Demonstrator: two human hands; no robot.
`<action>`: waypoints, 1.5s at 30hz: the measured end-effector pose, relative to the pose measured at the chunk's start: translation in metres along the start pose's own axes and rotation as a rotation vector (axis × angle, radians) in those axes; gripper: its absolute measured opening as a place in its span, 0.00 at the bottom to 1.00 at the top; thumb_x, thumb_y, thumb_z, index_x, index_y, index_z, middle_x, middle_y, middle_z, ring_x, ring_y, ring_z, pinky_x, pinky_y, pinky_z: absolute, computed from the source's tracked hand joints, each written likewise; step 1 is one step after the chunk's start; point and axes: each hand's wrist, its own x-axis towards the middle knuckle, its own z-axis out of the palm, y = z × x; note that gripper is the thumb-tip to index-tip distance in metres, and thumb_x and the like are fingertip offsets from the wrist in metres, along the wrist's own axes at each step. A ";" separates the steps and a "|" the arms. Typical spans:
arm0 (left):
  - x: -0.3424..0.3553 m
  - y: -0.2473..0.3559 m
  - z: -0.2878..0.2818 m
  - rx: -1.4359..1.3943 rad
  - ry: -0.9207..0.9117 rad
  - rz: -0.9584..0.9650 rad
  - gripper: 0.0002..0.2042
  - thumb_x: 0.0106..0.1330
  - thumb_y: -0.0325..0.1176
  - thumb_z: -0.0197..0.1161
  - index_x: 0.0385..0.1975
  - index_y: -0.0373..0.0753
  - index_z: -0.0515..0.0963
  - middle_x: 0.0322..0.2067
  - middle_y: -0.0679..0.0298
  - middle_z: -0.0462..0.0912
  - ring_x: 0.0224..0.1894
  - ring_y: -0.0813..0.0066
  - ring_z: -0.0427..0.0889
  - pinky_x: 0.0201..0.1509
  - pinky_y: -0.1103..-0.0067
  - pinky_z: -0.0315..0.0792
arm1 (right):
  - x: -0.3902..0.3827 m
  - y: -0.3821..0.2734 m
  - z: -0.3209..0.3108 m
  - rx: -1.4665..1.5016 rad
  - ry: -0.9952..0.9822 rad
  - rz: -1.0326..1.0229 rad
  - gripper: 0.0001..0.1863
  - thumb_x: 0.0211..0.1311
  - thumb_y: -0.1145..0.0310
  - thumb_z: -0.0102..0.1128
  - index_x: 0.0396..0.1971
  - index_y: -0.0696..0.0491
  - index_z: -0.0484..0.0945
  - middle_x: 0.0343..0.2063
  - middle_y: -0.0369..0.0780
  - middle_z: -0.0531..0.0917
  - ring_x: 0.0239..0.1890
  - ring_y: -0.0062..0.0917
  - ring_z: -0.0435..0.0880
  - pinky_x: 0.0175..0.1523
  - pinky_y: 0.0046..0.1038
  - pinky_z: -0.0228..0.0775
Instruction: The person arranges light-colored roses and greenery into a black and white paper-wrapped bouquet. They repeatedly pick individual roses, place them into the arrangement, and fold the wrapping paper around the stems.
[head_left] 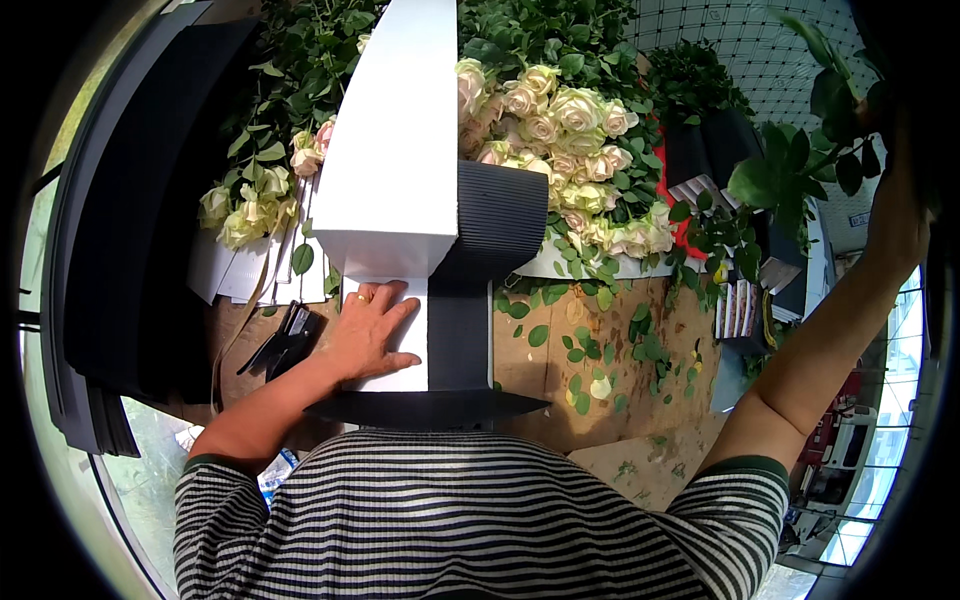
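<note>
My left hand point(375, 335) lies with fingers spread on a white board beside a strip of black corrugated cardboard point(500, 215). The cardboard runs down the middle and curls up beside a tall white panel point(400, 130). Raised at the far right, my right hand point(898, 205) is closed around a leafy green stem point(835, 115). Shadow at the picture's rim hides most of its fingers. Left of my left forearm is a black stapler point(290, 340).
Pale cream-pink roses point(575, 135) are heaped behind the panel, with more roses point(250, 215) to the left. Loose leaves point(585, 350) litter the brown tabletop point(530, 400). Large black sheets point(150, 220) stand at the left; small patterned boxes point(738, 310) sit at the right.
</note>
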 end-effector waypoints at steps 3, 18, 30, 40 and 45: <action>-0.020 -0.006 -0.017 -0.044 -0.209 0.107 0.37 0.43 0.43 0.76 0.58 0.46 0.69 0.60 0.60 0.64 0.60 0.56 0.64 0.61 0.62 0.63 | -0.044 -0.053 0.044 0.134 -0.363 0.152 0.20 0.69 0.72 0.48 0.59 0.60 0.69 0.32 0.41 0.81 0.26 0.17 0.74 0.30 0.17 0.64; -0.027 -0.031 -0.020 -1.096 -0.273 -0.227 0.11 0.71 0.30 0.50 0.46 0.35 0.77 0.41 0.58 0.82 0.48 0.74 0.79 0.55 0.77 0.71 | -0.298 -0.097 0.198 0.871 -1.532 0.597 0.22 0.61 0.79 0.52 0.57 0.53 0.73 0.39 0.48 0.84 0.39 0.39 0.84 0.45 0.33 0.74; -0.036 -0.013 -0.016 -0.510 -0.192 0.146 0.12 0.50 0.37 0.73 0.30 0.41 0.79 0.29 0.65 0.76 0.37 0.61 0.74 0.44 0.68 0.69 | -0.240 -0.086 0.183 0.711 -1.454 0.281 0.19 0.59 0.71 0.59 0.52 0.53 0.75 0.36 0.41 0.81 0.36 0.39 0.81 0.43 0.35 0.73; -0.030 -0.012 -0.018 -0.448 -0.288 0.142 0.13 0.51 0.37 0.71 0.32 0.40 0.78 0.31 0.63 0.76 0.39 0.60 0.74 0.46 0.68 0.69 | -0.115 0.134 0.305 -0.495 -0.847 -0.164 0.19 0.55 0.74 0.58 0.49 0.45 0.78 0.47 0.32 0.77 0.47 0.31 0.78 0.49 0.33 0.72; -0.036 -0.014 -0.013 -0.506 -0.233 0.134 0.13 0.50 0.38 0.71 0.31 0.40 0.78 0.30 0.62 0.76 0.38 0.60 0.74 0.45 0.67 0.70 | -0.082 0.155 0.278 -0.295 -0.506 0.046 0.15 0.53 0.76 0.56 0.43 0.50 0.77 0.41 0.39 0.79 0.43 0.32 0.80 0.47 0.35 0.72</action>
